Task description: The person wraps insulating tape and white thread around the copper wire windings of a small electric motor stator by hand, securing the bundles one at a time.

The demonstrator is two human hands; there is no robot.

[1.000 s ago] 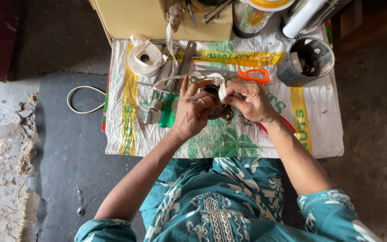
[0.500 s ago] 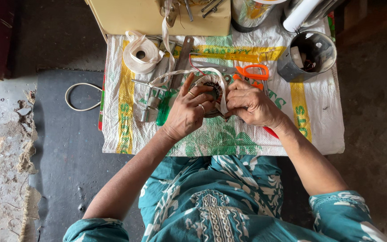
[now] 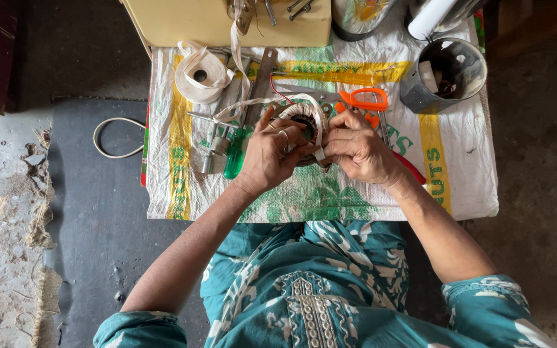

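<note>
A round metal ring (image 3: 305,132) wrapped partly in white tape (image 3: 253,102) is held upright just above the woven sack (image 3: 330,193).

Two hands, the left hand (image 3: 271,154) and the right hand (image 3: 359,149), meet at centre on one round coil (image 3: 303,122). One ring (image 3: 285,136) sits on a left finger. One tape roll (image 3: 201,76) lies far left, with one white tape (image 3: 245,71) running from it toward the coil. One orange scissors (image 3: 363,100) lies far of the right hand. One green screwdriver (image 3: 234,153) lies left. One grey tin (image 3: 443,75) stands far right. One woven sack (image 3: 459,161) covers the table. One wire loop (image 3: 118,137) lies on the floor, left.
</note>
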